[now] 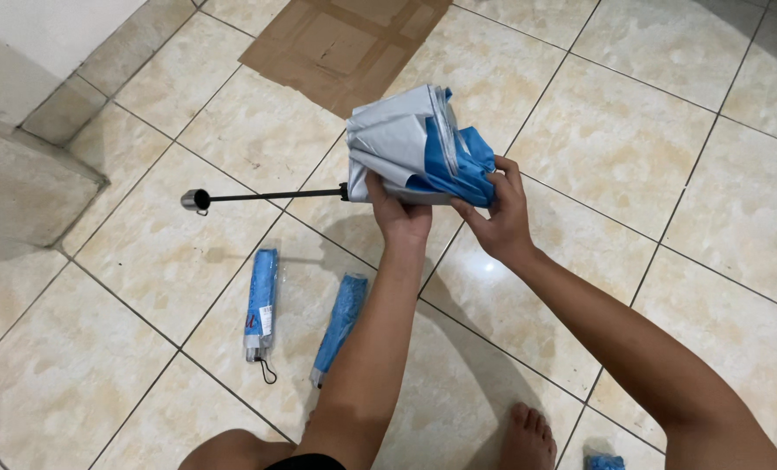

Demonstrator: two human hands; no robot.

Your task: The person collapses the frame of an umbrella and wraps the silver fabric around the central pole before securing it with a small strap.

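I hold a collapsed blue and silver-white umbrella [414, 144] above the tiled floor. Its thin black shaft [275, 196] sticks out to the left and ends in a small grey knob [195, 200]. My left hand [397, 213] grips the bunched canopy near where the shaft enters it. My right hand [497, 209] pinches the blue fabric folds at the canopy's right side.
Two folded blue umbrellas lie on the floor below, one in a clear sleeve [261, 303] and one bare [340, 324]. A flattened cardboard sheet [345, 43] lies at the top. A wall step [31, 165] stands at left. My foot [528, 438] and knee [232, 453] show at the bottom.
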